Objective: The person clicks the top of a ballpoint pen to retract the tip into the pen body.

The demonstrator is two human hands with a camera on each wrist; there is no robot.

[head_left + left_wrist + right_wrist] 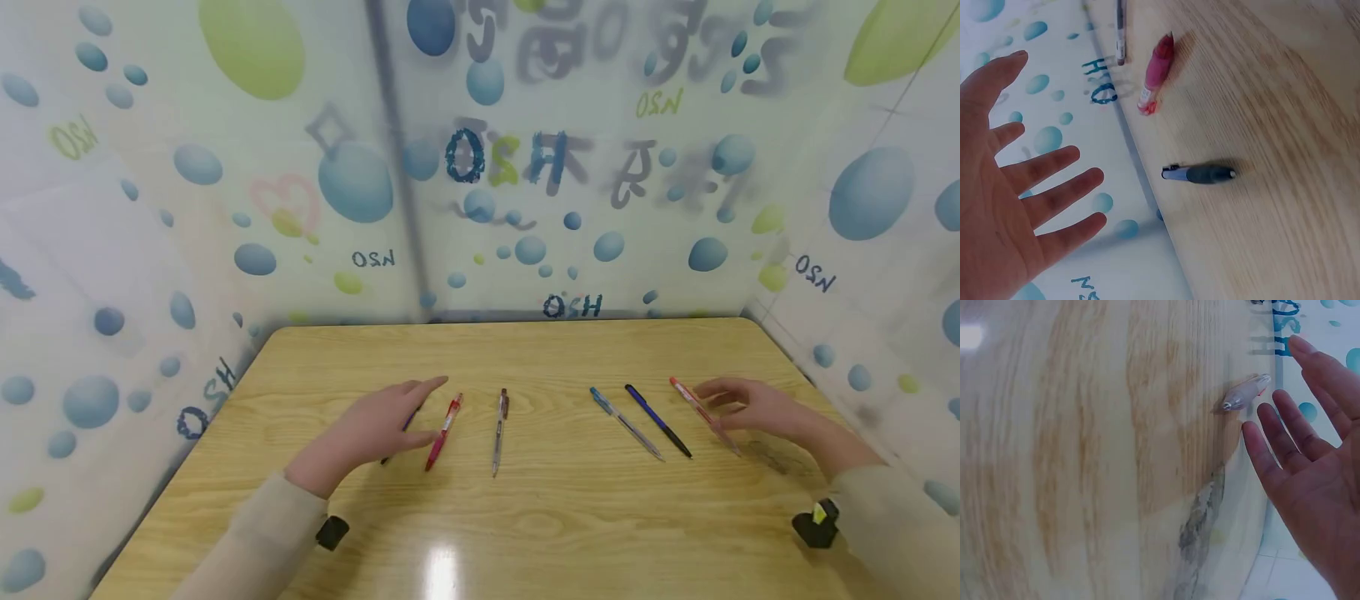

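My left hand hovers over the left part of the table with its fingers spread, holding nothing. Partly hidden beneath it lies a dark blue pen; just right of that is a red-pink pen. A clear pen with a brown top lies further right. My right hand, fingers loosely bent and apart, is beside a clear pen with a red top and partly overlaps it in the head view. The right wrist view shows a gap between fingers and pen. Left of it lie a blue-black pen and a clear light-blue pen.
All the pens lie on a wood-grain table with a dark, smudged patch near the right side. Patterned white curtains with blue and green dots stand behind and at both sides of the table.
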